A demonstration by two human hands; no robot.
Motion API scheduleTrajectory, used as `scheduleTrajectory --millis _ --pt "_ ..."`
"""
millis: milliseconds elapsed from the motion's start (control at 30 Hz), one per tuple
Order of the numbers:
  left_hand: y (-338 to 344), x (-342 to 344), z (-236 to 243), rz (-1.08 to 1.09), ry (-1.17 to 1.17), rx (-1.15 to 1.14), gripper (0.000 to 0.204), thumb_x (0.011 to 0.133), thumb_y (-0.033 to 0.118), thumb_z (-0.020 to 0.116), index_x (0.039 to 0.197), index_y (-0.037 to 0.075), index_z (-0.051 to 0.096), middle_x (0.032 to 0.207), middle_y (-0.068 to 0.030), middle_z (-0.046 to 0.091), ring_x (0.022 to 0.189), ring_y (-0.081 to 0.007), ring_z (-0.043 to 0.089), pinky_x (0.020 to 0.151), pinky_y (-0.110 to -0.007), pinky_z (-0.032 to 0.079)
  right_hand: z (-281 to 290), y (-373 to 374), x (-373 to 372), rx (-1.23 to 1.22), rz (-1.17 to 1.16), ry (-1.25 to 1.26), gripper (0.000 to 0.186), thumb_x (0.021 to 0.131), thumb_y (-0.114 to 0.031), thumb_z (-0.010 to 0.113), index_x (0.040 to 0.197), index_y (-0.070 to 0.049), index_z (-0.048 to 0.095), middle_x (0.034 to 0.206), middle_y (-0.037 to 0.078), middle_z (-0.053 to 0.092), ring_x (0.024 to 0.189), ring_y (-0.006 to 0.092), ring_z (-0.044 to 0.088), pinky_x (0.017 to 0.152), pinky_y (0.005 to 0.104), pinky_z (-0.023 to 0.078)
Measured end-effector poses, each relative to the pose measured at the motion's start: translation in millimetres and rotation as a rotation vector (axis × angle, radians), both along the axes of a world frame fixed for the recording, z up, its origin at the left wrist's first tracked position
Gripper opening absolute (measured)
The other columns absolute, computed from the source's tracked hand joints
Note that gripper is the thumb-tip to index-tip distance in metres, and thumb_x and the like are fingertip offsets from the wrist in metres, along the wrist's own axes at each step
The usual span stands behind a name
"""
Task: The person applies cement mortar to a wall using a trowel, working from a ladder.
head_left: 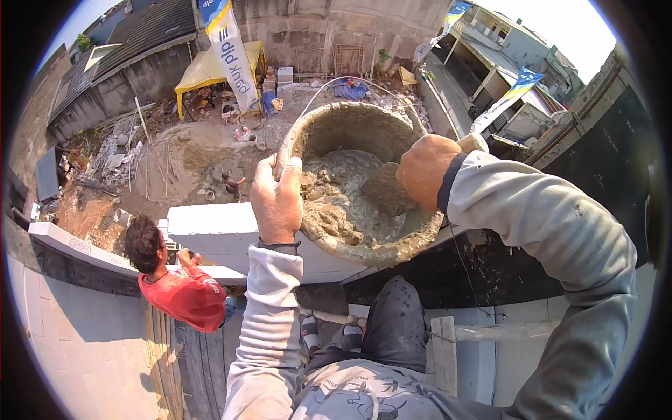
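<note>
A mortar-caked bucket (pixel 353 131) is tilted toward me, its thin wire handle arched above the far rim. Wet grey mortar (pixel 330 203) lies inside, lumpy on the left and runnier in the middle. My left hand (pixel 277 201) is closed on the bucket's left rim, thumb on top. In my right hand (pixel 428 171) is a trowel (pixel 387 189) with a pale handle end that sticks out beyond the fist. Its mortar-coated blade reaches down into the mix. The fingers' undersides are partly hidden.
A white block wall (pixel 210 227) runs below the bucket, with a long drop to the yard beyond. A person in a red shirt (pixel 183 299) stands at left beside it. Wooden boards (pixel 500 331) are at lower right. A dark wall (pixel 616 161) rises at right.
</note>
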State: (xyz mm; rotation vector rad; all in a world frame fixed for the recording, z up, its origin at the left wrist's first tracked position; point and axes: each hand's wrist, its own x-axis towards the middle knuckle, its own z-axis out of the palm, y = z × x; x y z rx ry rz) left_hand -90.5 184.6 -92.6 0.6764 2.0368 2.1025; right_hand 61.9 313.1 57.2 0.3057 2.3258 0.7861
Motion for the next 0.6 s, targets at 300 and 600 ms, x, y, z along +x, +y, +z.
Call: scheduleTrajectory --millis 300,600 --pt "1 0 5 0.049 -0.013 -0.009 0.044 0.085 0.032 0.064 0.110 -0.004 0.064 0.094 -0.0226 0.069 0.087 -0.0336 0.067 0.081 -0.040 0.050 -55 27 -12 -0.263 -0.166 0.107 0.022 0.069 -0.016 0.065 0.086 -0.005 0.075 0.086 0.016 0.072 0.086 0.0325 0.070 0.076 0.0411 0.056" --pt "-1 -1 5 0.039 -0.025 -0.016 0.042 0.087 0.031 0.064 0.112 -0.003 0.062 0.094 -0.0239 0.069 0.089 -0.0359 0.068 0.080 -0.041 0.051 -47 34 -6 -0.325 -0.242 0.117 0.028 0.070 -0.019 0.063 0.092 -0.004 0.073 0.089 0.019 0.071 0.089 0.0344 0.069 0.080 0.0428 0.055"
